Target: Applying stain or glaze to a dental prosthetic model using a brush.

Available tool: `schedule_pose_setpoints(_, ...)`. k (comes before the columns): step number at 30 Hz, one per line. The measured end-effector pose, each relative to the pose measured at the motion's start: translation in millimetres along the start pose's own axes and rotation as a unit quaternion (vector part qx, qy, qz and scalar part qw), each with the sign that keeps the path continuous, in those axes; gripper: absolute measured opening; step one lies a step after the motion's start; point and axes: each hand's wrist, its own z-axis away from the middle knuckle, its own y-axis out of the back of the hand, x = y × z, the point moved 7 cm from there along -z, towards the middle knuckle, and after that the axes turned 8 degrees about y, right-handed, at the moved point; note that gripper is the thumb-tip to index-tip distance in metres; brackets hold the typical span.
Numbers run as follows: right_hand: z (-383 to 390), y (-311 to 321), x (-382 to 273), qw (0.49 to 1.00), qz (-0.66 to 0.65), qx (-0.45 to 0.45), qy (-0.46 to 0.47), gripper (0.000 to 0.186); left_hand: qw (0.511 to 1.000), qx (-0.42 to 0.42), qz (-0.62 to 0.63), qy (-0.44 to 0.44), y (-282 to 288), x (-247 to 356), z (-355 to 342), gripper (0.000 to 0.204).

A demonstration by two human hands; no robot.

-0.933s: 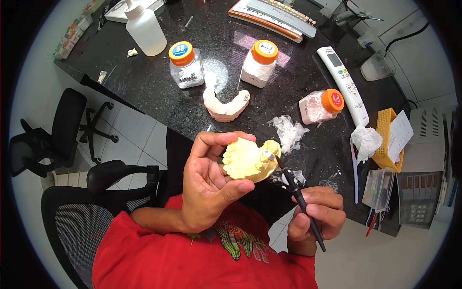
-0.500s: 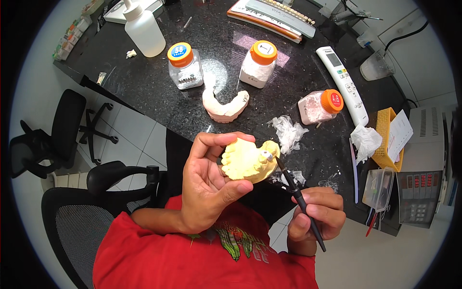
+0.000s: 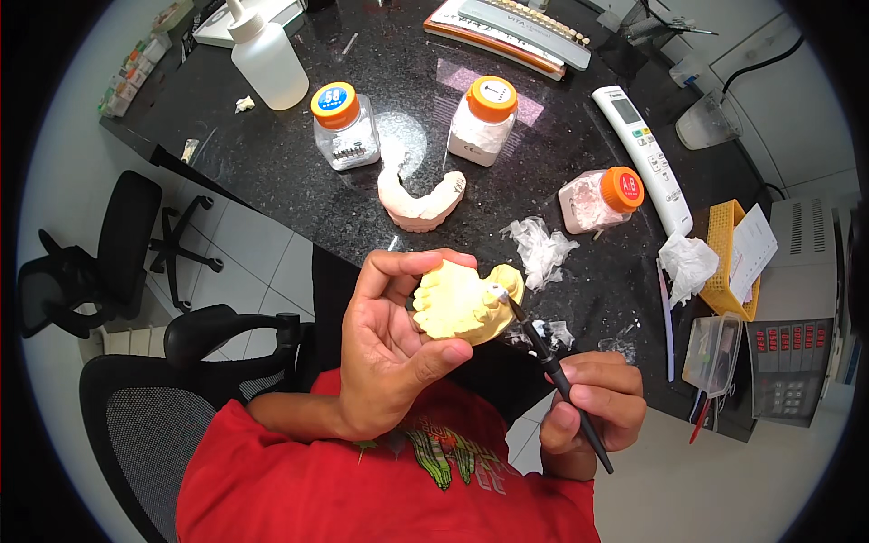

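Just off the near edge of a speckled black tabletop (image 3: 272,163), a person's left hand (image 3: 380,353) clamps thumb and fingers on opposite sides of a yellow dental cast (image 3: 453,303), apparently to steady it. The right hand's (image 3: 597,398) fingers close on a black brush-like tool (image 3: 541,346), held pen-style, presumably for fine control, its tip at a whitish tooth (image 3: 496,291). The cast hides some left fingertips; whether tip meets tooth is too small to tell.

The left hand (image 3: 385,348) curls in a grip in front of the shirt (image 3: 317,484), and the right hand (image 3: 597,403) pinches near its right sleeve (image 3: 570,507).
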Motion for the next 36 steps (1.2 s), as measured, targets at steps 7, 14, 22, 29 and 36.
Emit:
schedule_pose_setpoints(7,1.6,1.0,1.3,1.0,-0.011,0.016,0.001,0.024,0.997,0.064,-0.042,0.009,-1.2,0.4,0.6,0.069)
schedule_pose_setpoints(14,0.3,-0.1,0.7,1.0,-0.006,0.01,-0.007,0.024,1.0,0.002,-0.004,-0.001,-2.5,1.4,-0.3,0.058)
schedule_pose_setpoints(22,1.1,0.7,0.6,1.0,-0.003,0.009,0.005,0.024,0.997,0.065,-0.042,0.009,-0.6,0.6,0.6,0.069)
schedule_pose_setpoints(29,-1.1,-0.8,-1.2,1.0,-0.002,0.009,0.004,0.025,0.997,0.064,-0.042,0.011,0.7,0.7,0.9,0.069)
schedule_pose_setpoints(36,0.1,1.0,-1.2,1.0,-0.008,0.01,-0.002,0.025,1.0,0.003,-0.005,0.0,-0.9,1.2,-0.4,0.058)
